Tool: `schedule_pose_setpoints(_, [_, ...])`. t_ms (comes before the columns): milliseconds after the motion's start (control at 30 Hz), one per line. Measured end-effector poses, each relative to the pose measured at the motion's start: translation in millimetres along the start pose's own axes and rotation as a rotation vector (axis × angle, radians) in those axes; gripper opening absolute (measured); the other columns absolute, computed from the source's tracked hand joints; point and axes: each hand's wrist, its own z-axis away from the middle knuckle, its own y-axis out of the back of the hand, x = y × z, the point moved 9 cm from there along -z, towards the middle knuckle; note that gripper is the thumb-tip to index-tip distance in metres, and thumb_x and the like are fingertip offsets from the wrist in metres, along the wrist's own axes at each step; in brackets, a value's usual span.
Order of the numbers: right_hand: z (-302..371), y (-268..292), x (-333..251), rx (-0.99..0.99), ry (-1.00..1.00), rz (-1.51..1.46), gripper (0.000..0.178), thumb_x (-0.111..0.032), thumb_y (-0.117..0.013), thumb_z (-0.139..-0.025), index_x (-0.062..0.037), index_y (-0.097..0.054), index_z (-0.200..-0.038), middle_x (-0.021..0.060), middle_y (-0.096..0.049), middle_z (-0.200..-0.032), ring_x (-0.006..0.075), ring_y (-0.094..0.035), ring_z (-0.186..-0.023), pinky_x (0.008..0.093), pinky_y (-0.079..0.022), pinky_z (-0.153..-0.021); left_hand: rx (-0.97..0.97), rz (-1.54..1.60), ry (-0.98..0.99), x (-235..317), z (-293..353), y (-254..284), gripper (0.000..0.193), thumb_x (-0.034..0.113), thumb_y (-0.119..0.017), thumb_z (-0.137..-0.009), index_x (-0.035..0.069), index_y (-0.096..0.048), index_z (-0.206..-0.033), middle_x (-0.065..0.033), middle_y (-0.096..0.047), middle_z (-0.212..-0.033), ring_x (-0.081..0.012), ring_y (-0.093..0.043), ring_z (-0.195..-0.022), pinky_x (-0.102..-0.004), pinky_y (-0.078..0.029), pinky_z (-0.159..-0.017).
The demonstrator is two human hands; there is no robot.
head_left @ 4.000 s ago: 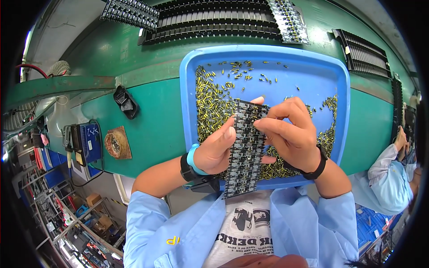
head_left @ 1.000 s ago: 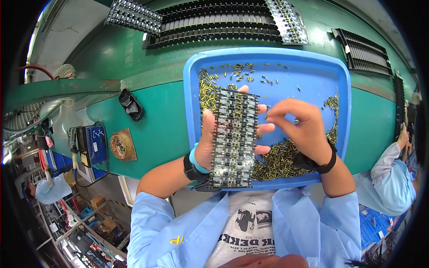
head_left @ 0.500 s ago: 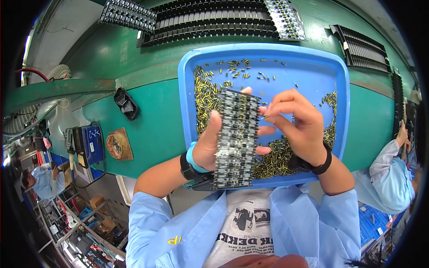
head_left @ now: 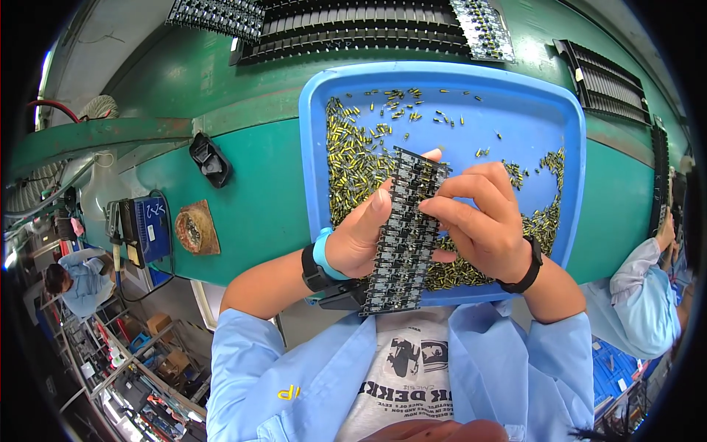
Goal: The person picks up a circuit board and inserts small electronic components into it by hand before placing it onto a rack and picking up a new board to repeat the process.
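My left hand [head_left: 359, 239] grips a long dark circuit board panel [head_left: 405, 239] full of small parts, its thumb on the left edge and fingertips showing past the far and right edges. The panel is tilted over a blue plastic tray [head_left: 442, 72]. My right hand [head_left: 482, 221] is pinched at the panel's upper right part; whatever is between the fingertips is too small to make out. Many small black-and-yellow cylindrical components [head_left: 353, 151], like capacitors, lie in the tray, heaped at its left side, its near side under my hands and its right side.
Black slotted racks [head_left: 361, 33] stand at the back with more populated boards [head_left: 482, 29]. Another rack [head_left: 604, 81] is at far right. On the green table's left are a black holder [head_left: 210, 160], a round dish [head_left: 195, 228] and a blue soldering station [head_left: 151, 228]. Co-workers sit at both sides.
My right hand has moved from beside the panel onto its upper right part. The panel has shifted slightly right and tilted, its glare gone.
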Motion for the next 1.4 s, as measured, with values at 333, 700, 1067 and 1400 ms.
schedule_pose_setpoints(333, [0,0,-8,-0.002,0.099,0.058,0.039,-0.008,-0.078,-0.066,-0.0074,-0.076,-0.105,0.0045,-0.066,-0.103,0.0266,-0.057,-0.089,0.0400,-0.046,-0.077,0.007,-0.011,0.013,-2,-1,3,0.100,0.070,-0.059,-0.096,0.015,-0.015,-0.167,-0.0081,-0.046,-0.150,-0.0221,-0.055,-0.132,-0.0484,-0.058,-0.103])
schedule_pose_setpoints(700, [0,-5,-20,-0.081,0.172,0.098,0.030,-0.024,-0.075,-0.081,-0.0070,-0.075,-0.106,0.0051,-0.065,-0.104,0.0264,-0.058,-0.090,0.0412,-0.047,-0.080,-0.013,-0.058,0.021,-2,-1,7,0.104,0.072,-0.060,-0.094,0.013,-0.015,-0.167,-0.0077,-0.046,-0.150,-0.0220,-0.053,-0.135,-0.0502,-0.056,-0.106])
schedule_pose_setpoints(1067, [-2,0,0,-0.030,-0.026,-0.093,0.044,0.005,-0.074,-0.065,-0.0115,-0.077,-0.106,0.0029,-0.064,-0.101,0.0266,-0.056,-0.089,0.0395,-0.047,-0.081,-0.018,-0.009,0.055,-3,1,-3,0.107,0.073,-0.061,-0.092,0.015,-0.014,-0.167,-0.0080,-0.041,-0.155,-0.0237,-0.054,-0.135,-0.0540,-0.056,-0.107])
schedule_pose_setpoints(1400, [0,1,-22,-0.119,0.218,0.168,0.037,-0.015,-0.077,-0.067,-0.0114,-0.077,-0.104,0.0029,-0.064,-0.102,0.0255,-0.058,-0.093,0.0417,-0.048,-0.083,-0.049,0.000,0.099,-9,1,-1,0.105,0.072,-0.061,-0.092,0.016,-0.014,-0.167,-0.0075,-0.047,-0.150,-0.0234,-0.057,-0.132,-0.0534,-0.057,-0.105])
